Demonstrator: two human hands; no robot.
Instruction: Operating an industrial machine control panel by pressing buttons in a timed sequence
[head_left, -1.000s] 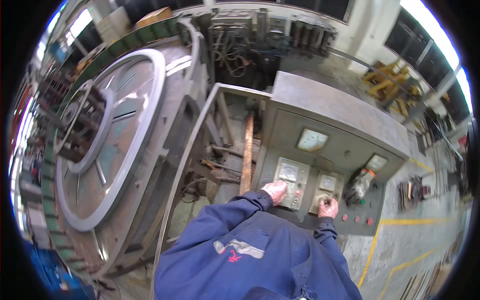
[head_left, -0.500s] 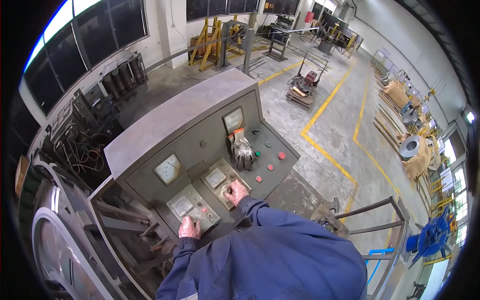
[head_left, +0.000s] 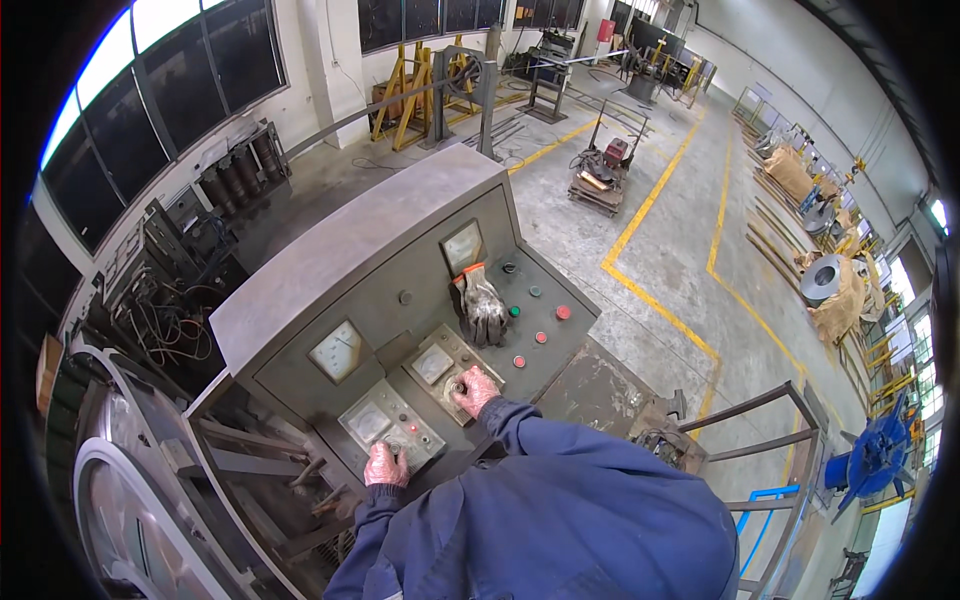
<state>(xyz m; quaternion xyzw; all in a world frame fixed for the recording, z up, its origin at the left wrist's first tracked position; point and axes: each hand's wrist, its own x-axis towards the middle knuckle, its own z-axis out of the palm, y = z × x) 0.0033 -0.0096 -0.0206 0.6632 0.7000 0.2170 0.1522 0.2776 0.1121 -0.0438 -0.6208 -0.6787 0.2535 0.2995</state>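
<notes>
A grey control console [head_left: 360, 250] stands in front of me, with two small meter panels set in its sloping desk. My right hand [head_left: 480, 391], in what looks like a thin clear glove, is closed round a dark knob [head_left: 459, 388] on the right panel [head_left: 434, 364]. At the near edge of the left panel [head_left: 367, 420], my left hand [head_left: 385, 466] has its fingers curled at a dial; they largely hide what they grip. A dirty work glove with an orange cuff [head_left: 482, 308] lies on the desk beyond my right hand.
Red push buttons [head_left: 541, 338] and a green button [head_left: 515, 312] sit right of the work glove. A metal railing [head_left: 750, 455] stands at my right, and a large round machine part [head_left: 125, 520] at my left. Farther off are a cart [head_left: 603, 178] and a blue reel [head_left: 872, 462].
The whole view has shifted slightly. Both hands stay at the same two panels, with little visible change in their grip.
</notes>
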